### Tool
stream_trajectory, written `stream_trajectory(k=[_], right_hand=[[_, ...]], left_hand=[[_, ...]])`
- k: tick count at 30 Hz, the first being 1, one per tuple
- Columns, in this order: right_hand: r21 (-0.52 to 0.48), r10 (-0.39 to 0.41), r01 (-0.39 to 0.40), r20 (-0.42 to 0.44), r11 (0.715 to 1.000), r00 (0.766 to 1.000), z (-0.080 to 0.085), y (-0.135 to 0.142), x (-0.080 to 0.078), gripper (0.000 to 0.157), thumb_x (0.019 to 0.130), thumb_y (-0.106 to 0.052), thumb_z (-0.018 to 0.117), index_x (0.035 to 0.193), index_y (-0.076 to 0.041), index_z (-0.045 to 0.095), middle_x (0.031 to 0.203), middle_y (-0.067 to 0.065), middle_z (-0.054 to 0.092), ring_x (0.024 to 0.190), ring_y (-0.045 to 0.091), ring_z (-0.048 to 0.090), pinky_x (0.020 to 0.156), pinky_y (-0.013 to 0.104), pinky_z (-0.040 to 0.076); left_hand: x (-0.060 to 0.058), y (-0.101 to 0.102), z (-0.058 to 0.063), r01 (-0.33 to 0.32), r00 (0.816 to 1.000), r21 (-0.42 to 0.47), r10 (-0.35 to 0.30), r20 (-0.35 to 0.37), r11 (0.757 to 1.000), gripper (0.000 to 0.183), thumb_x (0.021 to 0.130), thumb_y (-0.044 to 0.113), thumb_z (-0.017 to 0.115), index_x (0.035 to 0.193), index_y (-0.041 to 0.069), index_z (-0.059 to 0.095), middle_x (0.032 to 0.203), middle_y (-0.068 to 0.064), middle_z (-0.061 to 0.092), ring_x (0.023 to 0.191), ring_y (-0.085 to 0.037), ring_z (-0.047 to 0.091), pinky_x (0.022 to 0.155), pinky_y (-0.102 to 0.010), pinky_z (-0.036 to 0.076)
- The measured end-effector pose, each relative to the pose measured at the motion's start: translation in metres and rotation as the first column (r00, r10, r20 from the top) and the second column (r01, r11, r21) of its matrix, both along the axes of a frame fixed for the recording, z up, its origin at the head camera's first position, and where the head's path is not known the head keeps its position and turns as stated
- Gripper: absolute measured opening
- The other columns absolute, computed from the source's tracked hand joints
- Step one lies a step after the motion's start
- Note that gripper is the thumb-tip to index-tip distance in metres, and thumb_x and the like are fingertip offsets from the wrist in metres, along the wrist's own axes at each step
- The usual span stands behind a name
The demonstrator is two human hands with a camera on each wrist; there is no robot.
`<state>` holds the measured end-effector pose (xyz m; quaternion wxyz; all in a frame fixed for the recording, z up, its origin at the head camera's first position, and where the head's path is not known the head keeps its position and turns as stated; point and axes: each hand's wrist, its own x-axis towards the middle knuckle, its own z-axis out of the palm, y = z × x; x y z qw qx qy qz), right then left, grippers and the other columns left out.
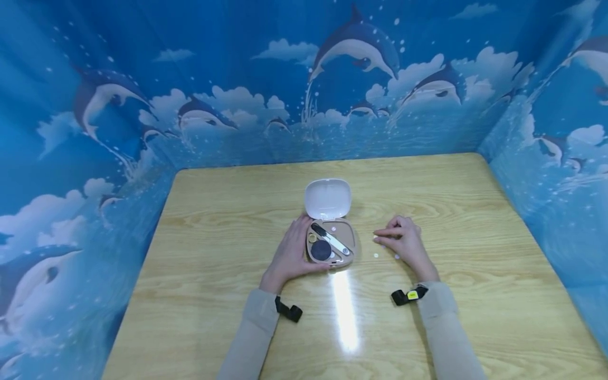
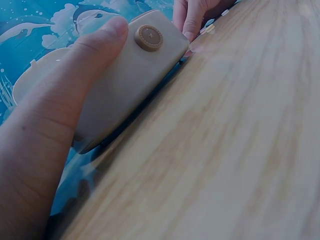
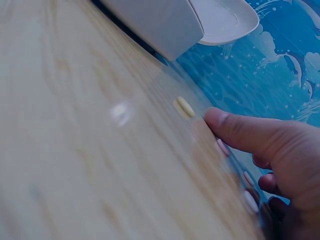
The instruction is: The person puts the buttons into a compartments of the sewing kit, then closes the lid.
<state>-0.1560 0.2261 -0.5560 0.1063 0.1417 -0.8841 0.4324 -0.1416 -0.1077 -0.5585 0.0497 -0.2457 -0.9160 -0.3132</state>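
**Steadying on the left, picking up on the right**

You look to be at the picking-up step, with small loose pieces apparently meant for the open tan case (image 1: 344, 235); the case sits on the worktop (image 1: 228, 221), close to the middle of the head frame, its white lid (image 1: 328, 198) raised behind it. Inside lie a long black-and-white tool (image 1: 338, 244), a dark round piece (image 1: 321, 250), a gold ring (image 1: 312, 238) and a small white disc (image 1: 333, 229) near the top.

Your left hand (image 1: 291, 254) grips the case, thumb along the front edge and fingers about the left side; your right hand (image 1: 405, 244) is at the right of the case, apart from it, thumb and forefinger close together; I cannot tell whether they pinch anything. A pale yellow disc (image 3: 185, 106) lies just beyond your right thumb tip, above centre in the right-wrist frame; two more discs (image 1: 376, 255) lie below that hand in the head frame.

The next move seems to call for a light fingertip pinch, then a short carry leftward over the rim; your left hand would best hold the case steady meanwhile.
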Motion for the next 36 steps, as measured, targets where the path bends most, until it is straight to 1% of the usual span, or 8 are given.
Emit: stream_trajectory(k=[4, 8, 13, 19, 28, 36], right_hand=[[0.024, -0.003, 0.004, -0.019, 1.0, 1.0, -0.0008, 0.0002, -0.0002, 0.016, 0.07, -0.009, 0.089, 0.083, -0.011, 0.081, 0.085, 0.001, 0.056, 0.084, 0.016, 0.041, 0.079, 0.039, 0.026], [0.021, -0.015, 0.015, -0.01, 1.0, 1.0, -0.0006, 0.0006, -0.0001, 0.015, 0.071, -0.009, 0.089, 0.083, -0.012, 0.081, 0.085, 0.002, 0.058, 0.084, 0.017, 0.042, 0.08, 0.04, 0.027], [0.022, -0.028, 0.028, 0.01, 0.999, 1.0, -0.0011, 0.0007, -0.0001, 0.014, 0.072, -0.011, 0.088, 0.084, -0.013, 0.081, 0.085, 0.0, 0.058, 0.084, 0.016, 0.042, 0.081, 0.04, 0.026], [0.035, -0.029, 0.029, 0.013, 0.999, 0.999, -0.001, 0.0004, 0.0003, 0.013, 0.073, -0.013, 0.088, 0.084, -0.014, 0.081, 0.085, -0.002, 0.059, 0.083, 0.014, 0.042, 0.079, 0.038, 0.026], [0.042, -0.014, 0.016, -0.049, 0.999, 0.999, 0.0, -0.0014, -0.0004, 0.013, 0.071, -0.01, 0.089, 0.08, -0.013, 0.08, 0.083, -0.003, 0.062, 0.083, 0.013, 0.045, 0.077, 0.037, 0.027], [0.022, -0.011, 0.013, -0.064, 1.0, 0.998, 0.0005, -0.0028, 0.0013, 0.013, 0.071, -0.009, 0.089, 0.078, -0.013, 0.079, 0.082, -0.004, 0.061, 0.083, 0.011, 0.044, 0.075, 0.036, 0.026]], left_hand=[[-0.0001, 0.0003, -0.0014, -0.004, 1.0, -0.008, 0.004, 0.003, 1.0, 0.131, 0.06, 0.084, 0.072, 0.16, 0.023, 0.012, 0.165, 0.002, 0.015, 0.151, -0.017, 0.01, 0.124, -0.04, 0.01], [-0.0003, 0.001, -0.0017, -0.004, 1.0, -0.011, 0.004, 0.008, 1.0, 0.132, 0.06, 0.084, 0.071, 0.16, 0.025, 0.01, 0.165, 0.004, 0.013, 0.151, -0.015, 0.009, 0.124, -0.038, 0.009], [-0.0004, 0.0013, -0.0012, -0.003, 1.0, -0.005, 0.003, -0.002, 1.0, 0.132, 0.059, 0.083, 0.072, 0.16, 0.024, 0.01, 0.165, 0.003, 0.014, 0.151, -0.017, 0.011, 0.124, -0.04, 0.01], [0.0004, 0.0015, 0.0006, -0.002, 1.0, 0.006, 0.002, -0.005, 1.0, 0.132, 0.059, 0.082, 0.074, 0.16, 0.022, 0.012, 0.165, 0.002, 0.016, 0.151, -0.018, 0.013, 0.124, -0.041, 0.011], [-0.0002, 0.0027, 0.0019, -0.013, 1.0, 0.003, 0.013, 0.018, 1.0, 0.132, 0.059, 0.082, 0.074, 0.16, 0.026, 0.01, 0.165, 0.005, 0.015, 0.151, -0.014, 0.01, 0.124, -0.038, 0.009], [-0.0004, 0.0025, 0.0017, -0.014, 1.0, -0.009, 0.014, 0.023, 1.0, 0.132, 0.059, 0.085, 0.071, 0.16, 0.026, 0.01, 0.165, 0.006, 0.015, 0.15, -0.013, 0.01, 0.124, -0.036, 0.008]])
